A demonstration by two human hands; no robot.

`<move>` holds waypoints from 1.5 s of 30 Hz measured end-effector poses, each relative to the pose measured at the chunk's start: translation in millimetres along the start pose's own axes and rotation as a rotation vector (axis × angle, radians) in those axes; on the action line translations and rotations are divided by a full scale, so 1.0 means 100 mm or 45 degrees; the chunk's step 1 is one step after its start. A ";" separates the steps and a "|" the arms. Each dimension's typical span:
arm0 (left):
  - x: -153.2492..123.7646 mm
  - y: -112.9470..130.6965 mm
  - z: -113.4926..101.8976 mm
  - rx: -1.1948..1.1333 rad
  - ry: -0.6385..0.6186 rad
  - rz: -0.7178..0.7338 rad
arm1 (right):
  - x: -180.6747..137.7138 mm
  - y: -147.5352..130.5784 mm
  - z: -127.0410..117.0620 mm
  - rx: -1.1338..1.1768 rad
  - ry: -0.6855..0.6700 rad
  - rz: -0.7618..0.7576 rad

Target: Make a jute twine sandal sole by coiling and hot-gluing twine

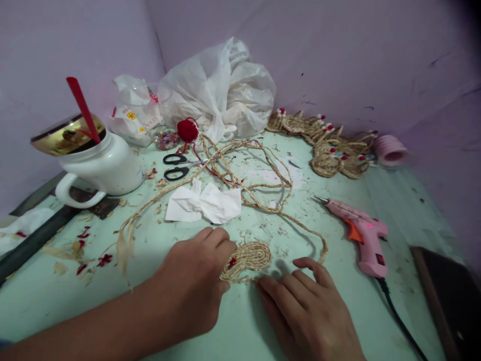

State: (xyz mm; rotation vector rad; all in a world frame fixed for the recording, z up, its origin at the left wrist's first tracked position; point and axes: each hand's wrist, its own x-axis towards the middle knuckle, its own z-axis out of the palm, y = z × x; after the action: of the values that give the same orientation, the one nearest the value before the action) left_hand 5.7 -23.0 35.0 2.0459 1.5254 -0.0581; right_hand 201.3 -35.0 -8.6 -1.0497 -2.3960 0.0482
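The oval, tan rope coil (253, 256) shows red; the curled left hand (203, 276) grips it, the right hand (306, 306) pinches its strand (245, 280).

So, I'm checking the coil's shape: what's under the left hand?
The left hand covers the left end of the braided fibre coil; a red patch shows beside the fingers. That end's outline is hidden.
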 end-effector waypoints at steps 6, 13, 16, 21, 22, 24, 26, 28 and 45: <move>0.01 0.00 0.00 -0.010 -0.018 -0.017 | 0.01 -0.03 0.01 -0.095 -0.027 0.189; 0.02 0.00 -0.01 -0.020 -0.007 -0.019 | -0.01 -0.04 0.03 0.013 -0.030 0.079; 0.02 0.01 -0.01 -0.027 0.008 -0.017 | -0.02 -0.02 0.06 0.057 0.021 0.054; 0.01 0.02 0.02 -0.023 0.023 0.002 | 0.00 -0.05 0.12 0.008 0.102 0.078; 0.01 0.03 0.03 -0.025 0.028 0.006 | 0.01 -0.07 0.12 0.012 0.103 0.097; 0.01 0.03 0.04 -0.032 0.041 0.011 | 0.03 -0.10 0.12 0.052 0.098 0.147; 0.01 0.03 0.05 -0.042 0.052 0.015 | 0.04 -0.12 0.13 0.088 0.100 0.192; 0.01 0.04 0.05 -0.049 0.066 0.018 | 0.05 -0.14 0.13 0.083 0.101 0.215; -0.01 0.07 0.11 0.012 0.173 0.054 | 0.13 -0.23 0.16 0.009 0.182 0.353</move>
State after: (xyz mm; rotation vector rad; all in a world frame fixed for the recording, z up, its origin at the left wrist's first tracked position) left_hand 14.9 -30.1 28.9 2.1268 1.5640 0.0924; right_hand 170.8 -39.2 -11.8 -1.3288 -2.1086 0.0764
